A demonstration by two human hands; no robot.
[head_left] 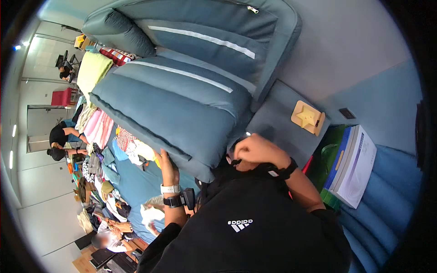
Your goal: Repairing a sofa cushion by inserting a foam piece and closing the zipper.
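A large blue-grey padded cushion seat (168, 104), like a folded floor sofa with pale strips and a zip, fills the space in front of me. My left hand (167, 167) is closed on its near left edge, with some fingers hidden behind the fabric. At the near right corner of the seat, my right hand (259, 152) is curled into a pinch. A bit of dark material shows by its fingertips, too small to name.
A star-shaped wooden tray (307, 118) sits on a grey surface at right. Beside it, a white box (357, 166) lies over a green container (321, 163). Piled clothes (102, 166) cover the left side. Two people (63, 136) (107, 239) are beyond them.
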